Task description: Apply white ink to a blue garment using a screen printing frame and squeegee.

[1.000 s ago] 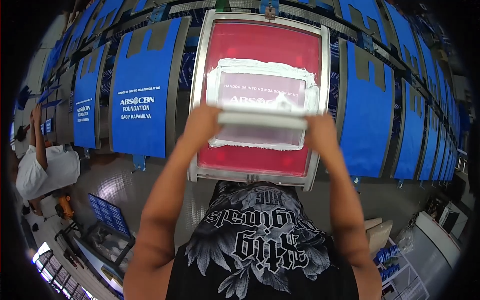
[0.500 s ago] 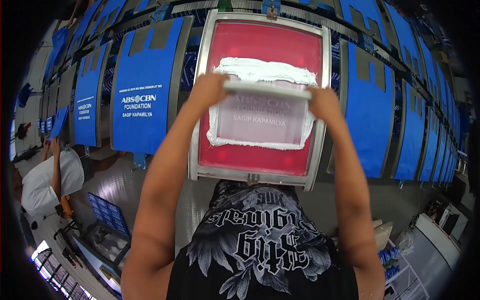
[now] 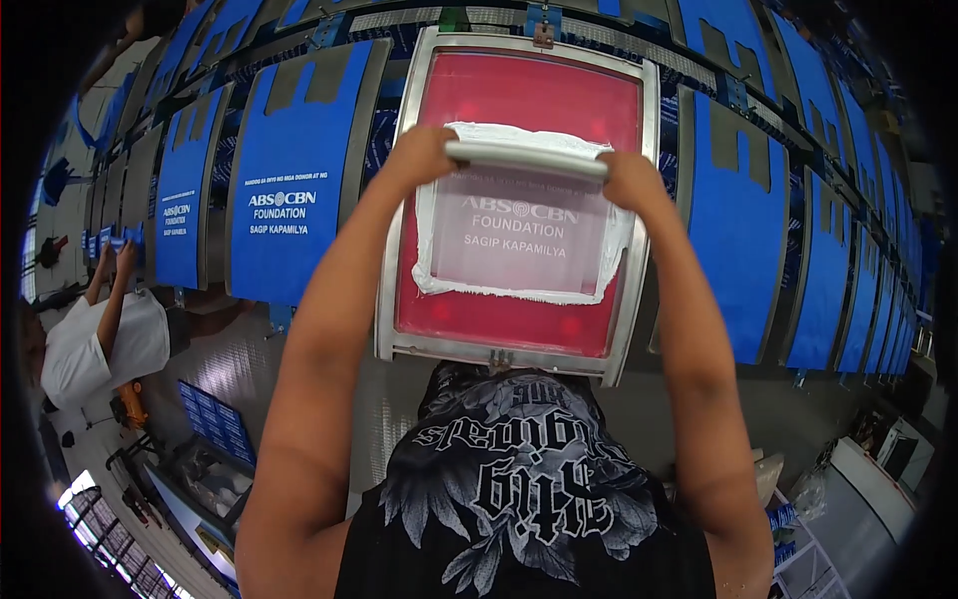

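Both my hands grip a pale, bar-shaped squeegee (image 3: 529, 156), the left hand (image 3: 423, 158) at one end and the right hand (image 3: 631, 182) at the other. It lies across the far part of a metal-framed printing screen (image 3: 519, 329) with red mesh. White ink (image 3: 519, 293) rings a see-through rectangle in the middle, thick along the near edge and both sides. Through the rectangle, a stencil of lettering (image 3: 519, 222) shows. Beyond the squeegee a band of white ink (image 3: 529, 135) is visible. What lies under the screen is mostly hidden.
Blue bags on grey boards hang or lie in rows, with a printed one (image 3: 289, 200) at left and a plain one (image 3: 733, 220) at right. A person in a white shirt (image 3: 110, 344) works at far left. A metal hinge clamp (image 3: 543, 32) tops the screen.
The squeegee has moved slightly away from me, up the screen, with both hands still on it. The ink band at the far edge looks thinner. The person at left has shifted their arms.
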{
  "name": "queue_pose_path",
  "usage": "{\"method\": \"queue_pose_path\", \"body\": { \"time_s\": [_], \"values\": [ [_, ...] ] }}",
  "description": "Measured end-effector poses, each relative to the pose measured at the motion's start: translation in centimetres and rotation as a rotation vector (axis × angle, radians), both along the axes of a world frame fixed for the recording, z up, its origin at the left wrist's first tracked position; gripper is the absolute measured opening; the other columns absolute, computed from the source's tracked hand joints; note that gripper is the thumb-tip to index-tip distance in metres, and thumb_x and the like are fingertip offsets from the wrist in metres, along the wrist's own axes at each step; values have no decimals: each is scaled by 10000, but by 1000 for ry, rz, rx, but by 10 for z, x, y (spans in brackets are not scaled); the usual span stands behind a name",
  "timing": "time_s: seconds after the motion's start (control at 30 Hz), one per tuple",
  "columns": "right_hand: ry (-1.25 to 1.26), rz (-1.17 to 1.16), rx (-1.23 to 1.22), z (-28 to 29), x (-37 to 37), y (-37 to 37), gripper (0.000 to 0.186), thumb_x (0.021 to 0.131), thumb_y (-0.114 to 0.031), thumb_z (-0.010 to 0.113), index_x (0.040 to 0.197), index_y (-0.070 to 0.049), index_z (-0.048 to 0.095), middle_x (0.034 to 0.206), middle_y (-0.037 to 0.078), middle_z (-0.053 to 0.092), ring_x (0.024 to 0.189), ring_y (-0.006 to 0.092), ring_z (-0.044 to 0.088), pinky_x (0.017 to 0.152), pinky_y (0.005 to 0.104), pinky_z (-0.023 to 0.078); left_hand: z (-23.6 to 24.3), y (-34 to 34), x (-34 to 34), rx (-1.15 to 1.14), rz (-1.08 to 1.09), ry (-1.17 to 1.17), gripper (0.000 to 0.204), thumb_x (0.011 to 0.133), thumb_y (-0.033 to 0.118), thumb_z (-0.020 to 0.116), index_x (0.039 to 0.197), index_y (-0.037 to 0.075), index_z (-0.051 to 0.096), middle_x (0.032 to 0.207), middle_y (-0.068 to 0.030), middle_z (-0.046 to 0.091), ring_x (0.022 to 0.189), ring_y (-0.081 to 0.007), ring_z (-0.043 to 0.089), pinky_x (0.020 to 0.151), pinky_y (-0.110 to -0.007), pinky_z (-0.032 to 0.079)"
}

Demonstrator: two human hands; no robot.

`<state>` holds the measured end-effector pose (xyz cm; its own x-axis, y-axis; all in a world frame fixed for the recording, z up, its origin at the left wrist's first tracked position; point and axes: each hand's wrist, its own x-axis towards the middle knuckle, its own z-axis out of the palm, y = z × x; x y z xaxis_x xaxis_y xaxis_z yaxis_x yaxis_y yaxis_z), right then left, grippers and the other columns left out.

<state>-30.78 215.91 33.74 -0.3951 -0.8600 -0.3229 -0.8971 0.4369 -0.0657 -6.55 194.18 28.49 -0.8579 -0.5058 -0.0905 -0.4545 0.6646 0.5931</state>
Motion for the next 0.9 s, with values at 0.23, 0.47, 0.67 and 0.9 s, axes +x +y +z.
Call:
{"method": "queue_pose_path", "body": {
  "time_s": [0.23, 0.47, 0.67, 0.9],
  "values": [
    [-181, -65, 38, 59, -24, -31, 509, 626, -74, 548, 1126, -84, 643, 1006, 204, 651, 945, 350, 625, 865, 392, 490, 56, 3, 9, -329, 182, 276, 631, 657, 350, 780, 1176, 64, 563, 1158, -139, 564, 1066, -330, 522, 903, -416, 424],
    [-196, -6, 180, 34, -35, -47, 524, 614, -86, 578, 1134, -102, 638, 1037, 190, 651, 928, 334, 638, 833, 388, 505, 32, 200, 150, 657, -170, -412, 402, 873, 395, 582, 960, 7, 645, 830, -198, 647, 815, -296, 632, 745, -406, 482],
    [-104, 142, 39, 21, -2, -64, 530, 627, -81, 588, 1157, -75, 609, 1045, 170, 649, 969, 337, 621, 848, 391, 494, -36, 311, 181, 1404, 161, -17, 516, 911, 488, 531, 808, -4, 651, 709, -37, 618, 687, -102, 527, 653, -265, 432],
    [-21, 53, 86, 42, 58, -40, 540, 615, -45, 541, 1146, -96, 626, 1049, 187, 642, 996, 346, 604, 863, 410, 479, 0, 301, 189, 1454, 79, 5, 468, 948, 438, 483, 790, 27, 641, 652, 3, 556, 610, -78, 503, 578, -222, 412]
  ]
}}
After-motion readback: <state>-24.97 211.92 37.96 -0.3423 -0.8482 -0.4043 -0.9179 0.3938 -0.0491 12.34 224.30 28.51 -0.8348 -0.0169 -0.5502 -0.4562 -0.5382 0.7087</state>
